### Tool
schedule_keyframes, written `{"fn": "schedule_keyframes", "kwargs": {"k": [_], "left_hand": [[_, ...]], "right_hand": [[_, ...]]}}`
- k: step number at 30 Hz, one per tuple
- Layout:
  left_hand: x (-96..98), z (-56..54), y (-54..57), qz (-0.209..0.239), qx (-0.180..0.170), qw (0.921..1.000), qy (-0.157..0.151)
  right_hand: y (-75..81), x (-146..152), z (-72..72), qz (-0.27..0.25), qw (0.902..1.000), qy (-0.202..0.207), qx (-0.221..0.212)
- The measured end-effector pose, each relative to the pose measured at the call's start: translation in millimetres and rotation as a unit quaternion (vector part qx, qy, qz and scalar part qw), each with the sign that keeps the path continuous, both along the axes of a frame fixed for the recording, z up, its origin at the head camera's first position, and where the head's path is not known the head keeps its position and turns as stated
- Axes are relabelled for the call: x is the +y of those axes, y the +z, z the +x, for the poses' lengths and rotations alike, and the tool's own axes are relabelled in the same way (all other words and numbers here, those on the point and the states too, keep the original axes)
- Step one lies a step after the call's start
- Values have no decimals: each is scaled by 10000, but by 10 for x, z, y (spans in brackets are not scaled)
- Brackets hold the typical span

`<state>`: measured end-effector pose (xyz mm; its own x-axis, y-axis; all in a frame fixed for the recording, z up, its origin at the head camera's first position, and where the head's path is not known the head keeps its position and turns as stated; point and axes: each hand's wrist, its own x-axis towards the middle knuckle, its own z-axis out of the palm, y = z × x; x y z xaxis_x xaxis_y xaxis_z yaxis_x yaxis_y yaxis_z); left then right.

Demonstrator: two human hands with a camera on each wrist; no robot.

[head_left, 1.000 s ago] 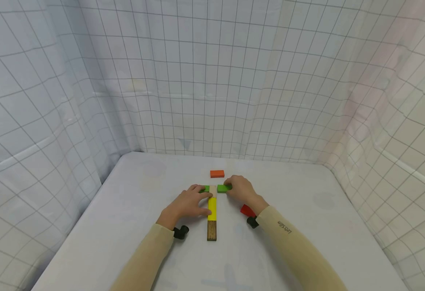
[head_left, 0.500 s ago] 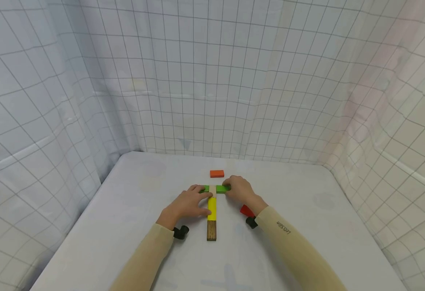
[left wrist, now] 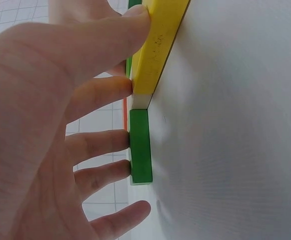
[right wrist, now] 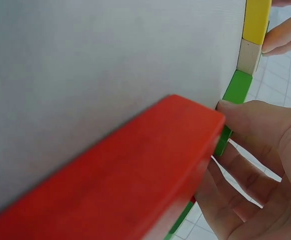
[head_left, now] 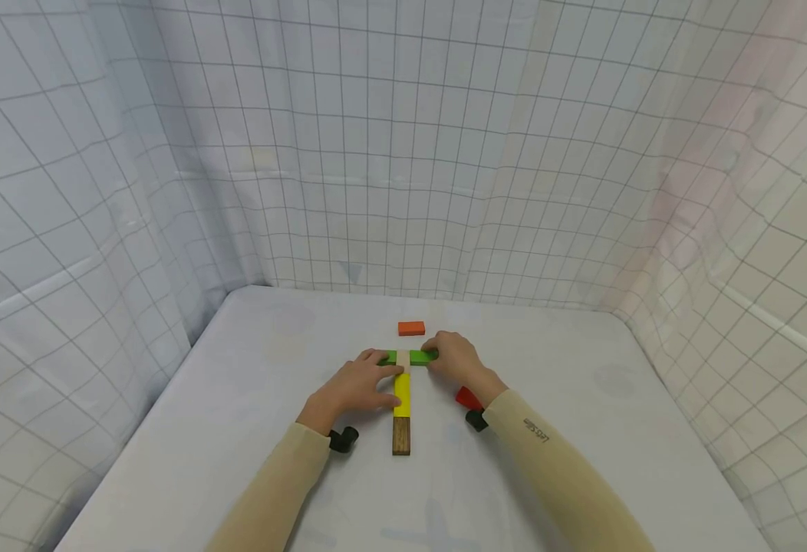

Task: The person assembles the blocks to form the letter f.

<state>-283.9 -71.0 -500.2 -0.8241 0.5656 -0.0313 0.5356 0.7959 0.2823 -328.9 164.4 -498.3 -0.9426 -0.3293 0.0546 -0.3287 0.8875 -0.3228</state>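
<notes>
Flat blocks lie in a T on the white table: brown (head_left: 401, 437), yellow (head_left: 402, 396) and pale wood (head_left: 403, 360) in line, with a green block on either side of the pale one. My left hand (head_left: 355, 386) rests spread over the left side, thumb on the yellow block. In the left wrist view its middle fingers touch the left green block (left wrist: 140, 145). Between thumb and fingers, my right hand (head_left: 455, 357) pinches the right green block (head_left: 419, 358), whose inner end meets the pale block. My fingers hide its outer end.
An orange block (head_left: 411, 328) lies behind the T. Beside my right wrist is a red block (head_left: 469, 398), large in the right wrist view. At that view's bottom, a green edge (right wrist: 179, 220) shows behind it. Gridded white curtains (head_left: 403, 153) enclose the table's back and sides.
My right hand has slid the right green block slightly left, closing the small gap to the pale wood block. My left hand has stayed where it was.
</notes>
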Motion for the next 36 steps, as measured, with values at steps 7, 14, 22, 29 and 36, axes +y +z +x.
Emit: {"fn": "schedule_keyframes", "kwargs": {"k": [7,14,22,29,36], "left_hand": [[-6,8,23,-49,-19,10000,-7],[12,-4,41,-75,34,10000,-35],[22,0,36,21,-93,9999,-63],[17,-8,29,-2,-39,10000,-39],[9,-19,-19,-54,-68,9999,-50]], "right_hand": [[4,-20,2,22,10000,-20,8],[10,1,-6,9,10000,-6,78],[-7,16,-6,15,10000,-46,34],[-11,6,-6,-52,9999,-60,71],[2,18,5,-145,9999,27,-15]]}}
